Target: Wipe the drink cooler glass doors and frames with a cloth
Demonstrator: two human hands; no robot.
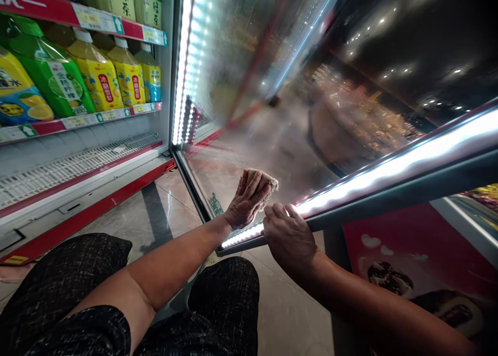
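Note:
My left hand (249,203) presses a crumpled beige cloth (268,180) against the glass of an open fridge door (288,153), low down near its bottom corner. The fingers lie over the cloth, and part of it sticks out past the fingertips. My right hand (290,234) is wrapped around the door's lit frame edge (327,200), just right of the left hand. Smeary haze covers much of the glass. An LED strip (408,164) glows along the edge that the right hand holds.
At the left stands the fridge with drink bottles (103,78) on its shelves and a white wire rack (78,161) at the bottom. A red chest with pictures (412,252) is close on the right. My knees (223,299) are bent over the tiled floor (171,205).

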